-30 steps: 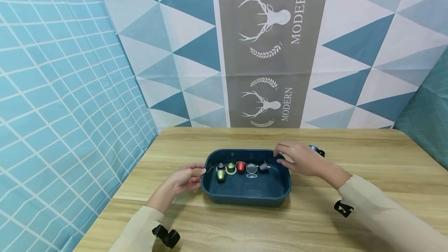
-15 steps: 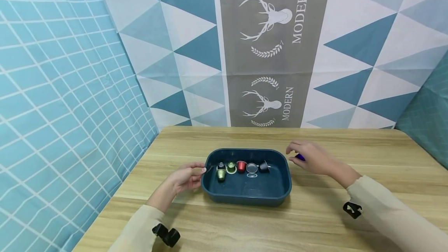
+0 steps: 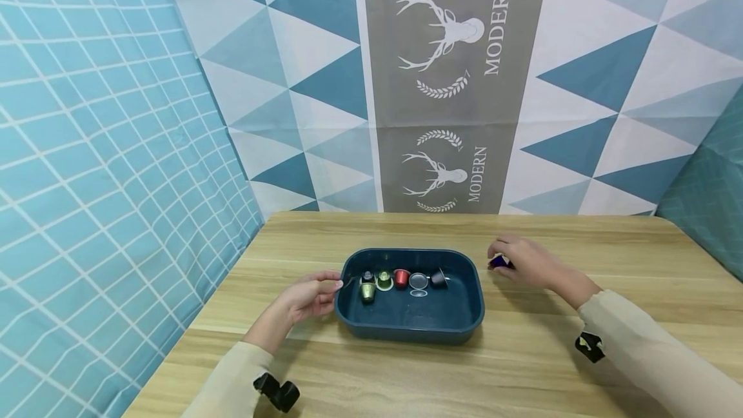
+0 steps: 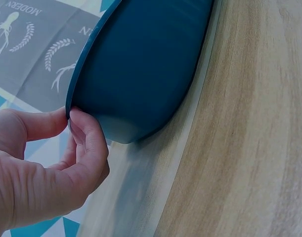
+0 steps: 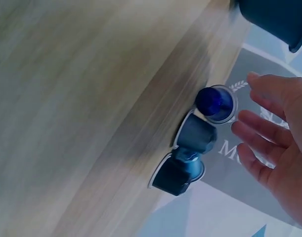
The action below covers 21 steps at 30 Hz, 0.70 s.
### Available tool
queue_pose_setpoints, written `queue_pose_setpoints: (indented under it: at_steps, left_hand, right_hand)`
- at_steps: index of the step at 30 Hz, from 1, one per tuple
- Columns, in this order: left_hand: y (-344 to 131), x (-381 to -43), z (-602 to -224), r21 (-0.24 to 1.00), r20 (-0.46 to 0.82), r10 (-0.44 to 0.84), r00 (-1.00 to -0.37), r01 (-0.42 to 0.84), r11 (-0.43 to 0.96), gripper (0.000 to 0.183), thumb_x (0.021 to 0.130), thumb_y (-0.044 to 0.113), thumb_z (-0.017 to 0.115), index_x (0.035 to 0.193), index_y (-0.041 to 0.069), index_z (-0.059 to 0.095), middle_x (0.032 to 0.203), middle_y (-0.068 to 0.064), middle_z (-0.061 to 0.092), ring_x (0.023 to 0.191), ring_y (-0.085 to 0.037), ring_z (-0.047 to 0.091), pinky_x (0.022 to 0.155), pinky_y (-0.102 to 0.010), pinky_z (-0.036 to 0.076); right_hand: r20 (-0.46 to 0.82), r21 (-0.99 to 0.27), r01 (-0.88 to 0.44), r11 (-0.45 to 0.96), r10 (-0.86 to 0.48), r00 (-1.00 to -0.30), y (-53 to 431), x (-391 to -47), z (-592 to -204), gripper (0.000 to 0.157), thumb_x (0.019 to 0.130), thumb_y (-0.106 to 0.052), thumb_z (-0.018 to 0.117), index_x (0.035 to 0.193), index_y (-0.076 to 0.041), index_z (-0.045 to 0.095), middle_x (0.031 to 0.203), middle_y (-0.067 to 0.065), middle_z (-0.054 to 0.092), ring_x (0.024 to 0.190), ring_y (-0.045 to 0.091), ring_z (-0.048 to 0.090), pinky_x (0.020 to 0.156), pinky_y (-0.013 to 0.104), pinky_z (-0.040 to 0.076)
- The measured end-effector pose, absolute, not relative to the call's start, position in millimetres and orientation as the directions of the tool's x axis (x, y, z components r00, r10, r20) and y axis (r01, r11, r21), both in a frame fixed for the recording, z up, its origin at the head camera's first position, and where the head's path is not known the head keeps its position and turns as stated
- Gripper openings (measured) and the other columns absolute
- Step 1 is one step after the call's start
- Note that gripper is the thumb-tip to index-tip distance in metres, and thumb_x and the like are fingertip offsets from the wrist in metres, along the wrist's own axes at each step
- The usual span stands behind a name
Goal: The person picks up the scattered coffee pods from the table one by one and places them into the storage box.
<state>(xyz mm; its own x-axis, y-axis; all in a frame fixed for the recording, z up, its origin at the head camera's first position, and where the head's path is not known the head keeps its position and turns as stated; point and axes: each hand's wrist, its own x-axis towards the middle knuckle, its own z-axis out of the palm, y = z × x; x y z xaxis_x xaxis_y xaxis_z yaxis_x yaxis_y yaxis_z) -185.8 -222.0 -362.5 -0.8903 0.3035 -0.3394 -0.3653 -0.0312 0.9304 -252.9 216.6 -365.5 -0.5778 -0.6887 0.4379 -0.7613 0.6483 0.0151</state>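
My left hand (image 3: 309, 295) pinches the left rim of a dark blue plastic bin (image 3: 406, 333) between thumb and fingers; the left wrist view shows the grip on the bin wall (image 4: 141, 64). In the bin lie several coffee capsules, among them a red capsule (image 3: 401, 278), a light green capsule (image 3: 367, 293) and a dark capsule (image 3: 438, 279). Right of the bin, my right hand (image 5: 284, 133) reaches with loosely bent, parted fingers beside a shiny blue capsule (image 5: 210, 101). More dark teal capsules (image 5: 195, 133) cluster against it on the table, mostly hidden by the hand in the head view.
The wooden table (image 3: 383, 379) ends at a patterned cloth backdrop (image 3: 429, 166) behind. A light blue checked cloth (image 3: 116, 179) hangs along the left side. Black camera mounts (image 3: 276, 392) are strapped at both sleeves.
My right hand has moved from above the bin's right end, rightward to the blue capsules on the table. My left hand and the bin have stayed in place.
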Motion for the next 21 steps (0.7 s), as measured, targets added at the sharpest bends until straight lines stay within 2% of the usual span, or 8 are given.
queue_pose_setpoints:
  at_steps: [9,17,21]
  left_hand:
    - [-221.9,-185.3,-362.3,0.931,-0.34,0.307,-0.889,-0.365,-0.028,0.038,0.098,0.007,0.05,0.132,-0.002,0.036,0.078,0.007,0.062,0.068,-0.001,0.058,0.064,-0.017,0.048]
    - [-221.2,-184.6,-362.0,0.933,-0.338,0.306,-0.89,-0.361,-0.018,0.041,0.098,0.008,0.05,0.134,-0.004,0.035,0.079,0.006,0.062,0.07,-0.002,0.058,0.065,-0.017,0.048]
    - [-221.3,-184.4,-361.3,0.932,-0.339,0.309,-0.889,-0.362,-0.021,0.043,0.098,0.009,0.05,0.136,-0.004,0.033,0.079,0.006,0.062,0.069,-0.001,0.058,0.064,-0.017,0.048]
  right_hand:
    - [0.371,-0.028,-0.736,0.676,-0.677,-0.636,223.3,-255.9,-370.3,0.026,0.073,-0.004,0.08,0.093,-0.008,0.065,0.09,0.004,0.062,0.081,0.018,0.062,0.069,0.033,0.053]
    - [0.353,-0.053,-0.76,0.648,-0.699,-0.621,221.2,-257.6,-372.8,0.03,0.071,0.005,0.078,0.096,-0.006,0.065,0.093,0.006,0.064,0.087,0.023,0.063,0.075,0.039,0.055]
    - [0.313,-0.074,-0.751,0.656,-0.699,-0.642,217.4,-256.5,-371.3,0.03,0.073,0.005,0.076,0.098,-0.006,0.064,0.096,0.007,0.063,0.091,0.024,0.062,0.079,0.04,0.054]
